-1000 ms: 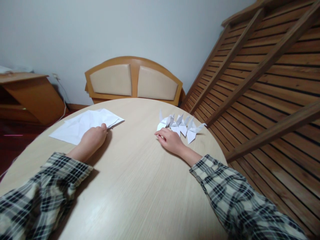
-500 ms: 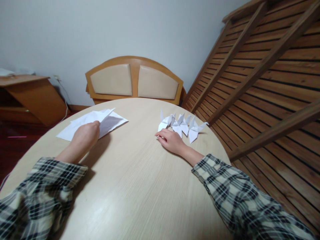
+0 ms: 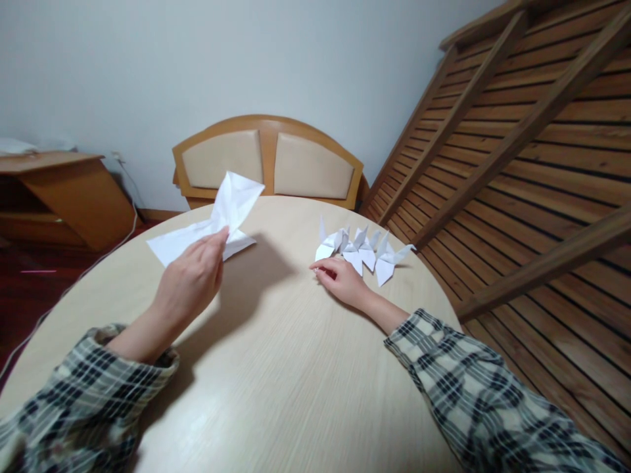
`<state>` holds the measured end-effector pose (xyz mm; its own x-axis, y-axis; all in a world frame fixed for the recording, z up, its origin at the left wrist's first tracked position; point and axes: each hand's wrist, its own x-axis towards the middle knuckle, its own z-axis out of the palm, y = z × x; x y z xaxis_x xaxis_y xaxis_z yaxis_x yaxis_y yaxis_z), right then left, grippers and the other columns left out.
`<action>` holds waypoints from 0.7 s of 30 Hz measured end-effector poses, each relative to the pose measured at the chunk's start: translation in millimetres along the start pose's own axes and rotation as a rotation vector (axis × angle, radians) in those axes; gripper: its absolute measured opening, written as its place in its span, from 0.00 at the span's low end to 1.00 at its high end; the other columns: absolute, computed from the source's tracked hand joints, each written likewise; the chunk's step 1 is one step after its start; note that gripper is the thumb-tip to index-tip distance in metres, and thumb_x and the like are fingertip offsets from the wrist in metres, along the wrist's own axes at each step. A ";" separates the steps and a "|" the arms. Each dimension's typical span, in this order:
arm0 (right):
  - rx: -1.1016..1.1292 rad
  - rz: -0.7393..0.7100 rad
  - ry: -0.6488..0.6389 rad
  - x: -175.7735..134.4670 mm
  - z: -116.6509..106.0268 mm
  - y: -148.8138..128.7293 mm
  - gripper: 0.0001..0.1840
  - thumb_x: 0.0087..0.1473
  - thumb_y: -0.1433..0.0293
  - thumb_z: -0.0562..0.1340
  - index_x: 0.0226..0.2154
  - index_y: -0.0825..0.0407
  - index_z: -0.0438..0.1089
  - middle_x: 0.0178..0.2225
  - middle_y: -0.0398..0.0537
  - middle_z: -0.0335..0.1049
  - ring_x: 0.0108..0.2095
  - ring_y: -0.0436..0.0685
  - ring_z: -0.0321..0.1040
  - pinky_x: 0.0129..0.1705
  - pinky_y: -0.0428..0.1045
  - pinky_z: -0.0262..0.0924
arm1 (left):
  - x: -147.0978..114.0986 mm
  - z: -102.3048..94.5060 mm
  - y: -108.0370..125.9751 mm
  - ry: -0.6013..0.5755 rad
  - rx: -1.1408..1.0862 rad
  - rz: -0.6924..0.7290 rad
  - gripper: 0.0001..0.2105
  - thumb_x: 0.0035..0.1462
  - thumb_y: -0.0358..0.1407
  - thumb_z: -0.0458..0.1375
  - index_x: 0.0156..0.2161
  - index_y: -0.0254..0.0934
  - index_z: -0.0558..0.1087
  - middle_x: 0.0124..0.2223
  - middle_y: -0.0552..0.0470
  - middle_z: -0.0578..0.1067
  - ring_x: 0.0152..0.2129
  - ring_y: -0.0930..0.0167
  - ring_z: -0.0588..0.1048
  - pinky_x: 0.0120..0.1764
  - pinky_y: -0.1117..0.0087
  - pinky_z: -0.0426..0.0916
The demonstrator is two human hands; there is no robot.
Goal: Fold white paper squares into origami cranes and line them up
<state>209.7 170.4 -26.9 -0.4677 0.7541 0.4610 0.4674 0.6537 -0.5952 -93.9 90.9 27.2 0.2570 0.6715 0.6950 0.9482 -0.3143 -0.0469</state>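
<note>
A creased white sheet of paper [image 3: 236, 200] stands up off the table, pinched in my left hand [image 3: 192, 269]. Under it, more white paper [image 3: 172, 246] lies on the tabletop, partly hidden by that hand. On the right side, my right hand [image 3: 342, 279] rests on the table with its fingers curled in. A tiny whitish spot shows at its fingertips, too small to name. Just beyond that hand stand several folded white paper cranes [image 3: 387, 259], close together in a row; the hand covers part of the nearest ones.
The round pale wooden table [image 3: 276, 368] fills the middle. Behind it rises a wooden headboard [image 3: 269, 157] with cream panels. A slatted wooden frame [image 3: 522, 164] leans along the right, and a brown desk [image 3: 64, 190] with a white cable nearby stands at left.
My left hand has moved right and up, raising the paper sheet off the paper below and tilting it upright. My right hand has stayed almost still beside the cranes.
</note>
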 end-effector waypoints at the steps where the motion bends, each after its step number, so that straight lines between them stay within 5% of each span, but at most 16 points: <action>1: 0.052 0.032 -0.014 -0.3 0.7 -0.3 0.11 0.58 0.73 0.57 0.41 0.54 0.74 0.31 0.48 0.75 0.30 0.51 0.70 0.35 0.49 0.64 | -1.6 1.7 5.4 0.007 -0.020 0.044 0.20 0.66 0.29 0.45 0.60 0.28 0.64 0.53 0.35 0.76 0.52 0.59 0.74 0.51 0.55 0.72; 6: 0.333 0.175 -0.066 -3.1 6.7 -1.2 0.29 0.58 0.71 0.57 0.61 0.49 0.57 0.34 0.46 0.75 0.27 0.51 0.70 0.25 0.46 0.66 | -11.2 14.8 23.5 -0.053 -0.104 0.245 0.22 0.62 0.23 0.44 0.61 0.27 0.63 0.55 0.34 0.75 0.52 0.61 0.74 0.50 0.57 0.74; 11: 0.331 0.176 -0.078 -5.6 5.1 -2.2 0.45 0.55 0.73 0.60 0.69 0.46 0.40 0.39 0.50 0.75 0.30 0.54 0.72 0.31 0.51 0.70 | -23.4 30.7 36.7 -0.222 -0.211 0.370 0.26 0.60 0.21 0.43 0.64 0.31 0.61 0.57 0.38 0.74 0.52 0.64 0.74 0.51 0.59 0.73; 14: 0.225 0.076 -0.111 -6.2 -1.8 -3.8 0.47 0.52 0.74 0.64 0.69 0.48 0.44 0.46 0.54 0.74 0.42 0.60 0.74 0.45 0.57 0.70 | -28.0 34.5 45.2 -0.260 -0.239 0.453 0.22 0.64 0.24 0.43 0.62 0.30 0.63 0.53 0.38 0.77 0.49 0.64 0.76 0.49 0.61 0.74; 17: 0.205 0.005 -0.167 -5.7 -6.6 -3.2 0.31 0.55 0.71 0.63 0.61 0.48 0.62 0.57 0.53 0.69 0.55 0.62 0.68 0.58 0.61 0.61 | -27.6 33.1 49.6 -0.275 -0.251 0.495 0.18 0.66 0.27 0.44 0.57 0.29 0.67 0.50 0.38 0.79 0.46 0.63 0.78 0.47 0.61 0.74; 21: 0.210 0.072 -0.255 -4.5 -5.0 2.2 0.18 0.56 0.73 0.60 0.49 0.50 0.75 0.52 0.51 0.74 0.53 0.61 0.71 0.59 0.62 0.60 | -14.8 15.8 59.9 -0.301 -0.402 0.470 0.18 0.68 0.39 0.49 0.58 0.35 0.67 0.52 0.40 0.78 0.48 0.60 0.77 0.53 0.53 0.70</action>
<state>216.6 168.8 -26.9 -0.6241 0.7404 0.2496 0.3531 0.5523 -0.7552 -38.0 72.8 2.8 0.7197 0.5424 0.4334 0.5956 -0.8031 0.0159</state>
